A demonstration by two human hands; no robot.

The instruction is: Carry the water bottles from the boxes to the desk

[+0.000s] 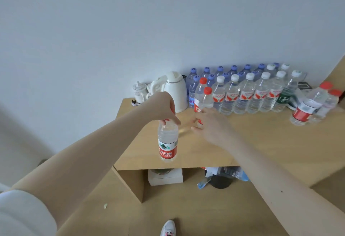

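A: While your left grip [164, 108] pinches the red-label bottle [168, 142] by its cap, fingers curled over the top from above, that bottle stands upright near the front edge of the worktop [261, 142]. I cannot tell whether its base is fully down.

B: Agreed. Your right grip [212, 125] is clamped low on a second red-capped bottle [206, 99], with thumb and forefinger curled round the label, though blur softens the fingertips. That one stands farther back, touching the front of the packed row [246, 95].

A: The next move, I'd judge, turns on this. The near bottle's long axis runs vertical, straight down from your left grip. The free space lies away from you and to the right, between that bottle and the row. Your left hand is the nearer one to it, and your right is at the row.

B: So you'd likely lift it back and right, keeping it plumb. Mind the white kettle [176, 92] just behind your left grip.

A: On feel, it's thin clear plastic with a glossy wrap label and a small cap. It looks full, so it should be weighty under a cap hold and apt to swing.

B: The worktop is smooth, pale wood-look board, so a base may skid. At the far right, two red-capped bottles [308, 108] look tilted, perhaps from the lens. A knock along the row could tip others.
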